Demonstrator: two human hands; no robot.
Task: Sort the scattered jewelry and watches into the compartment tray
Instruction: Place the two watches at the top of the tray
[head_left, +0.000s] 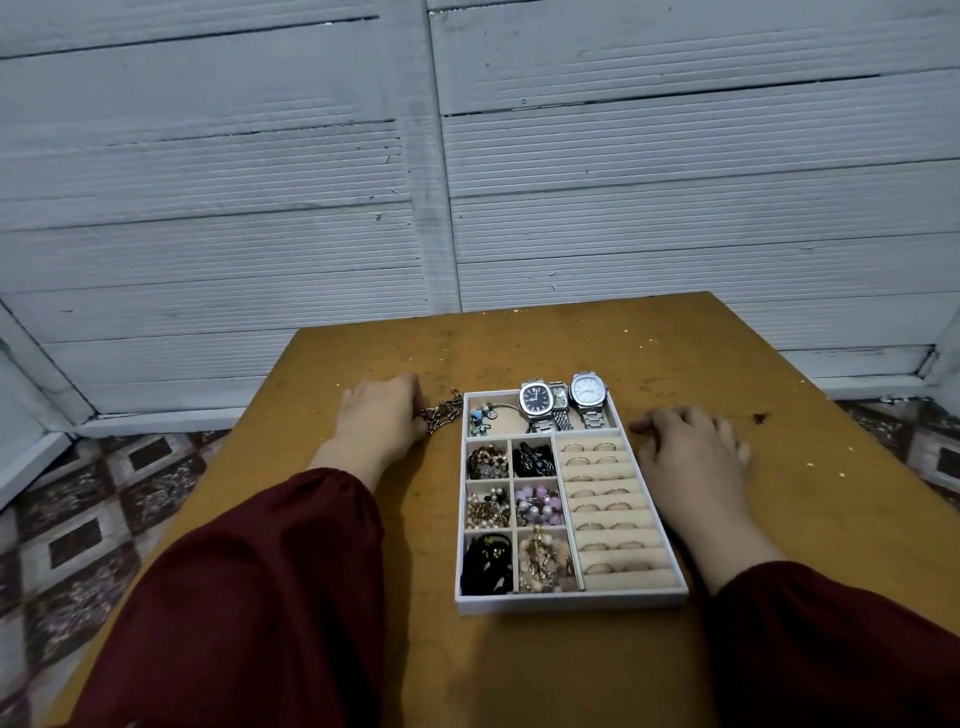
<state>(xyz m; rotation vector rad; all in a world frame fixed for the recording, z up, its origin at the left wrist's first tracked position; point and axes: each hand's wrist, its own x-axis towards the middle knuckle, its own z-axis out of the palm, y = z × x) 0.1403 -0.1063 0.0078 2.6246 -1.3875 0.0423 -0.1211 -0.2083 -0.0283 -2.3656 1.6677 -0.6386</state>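
- Leftmost, the left hand lies on the worn orange-brown wooden surface, its fingertips curled over one end of a chunky gold link chain; whether they pinch it or merely rest on it cannot be told, since the hand hides the contact.
- That chain sits on the surface just beside the far left corner of the white-framed, beige-lined compartment tray, still outside it, and looks to be the last loose piece.
- Inside the tray, the long far compartment holds a blue-beaded charm bracelet and three silver metal-band watches, the six small left compartments are full of mixed jewelry, and thin rings sit in the padded ring rolls on the right.
- Right of the tray, the right hand rests palm down with fingers loosely spread, holding nothing.
- The step in hand seems to be gathering the chain; the next move calls for lifting the whole length clear of the rim and lowering it into a compartment with room, likely by the bracelet.
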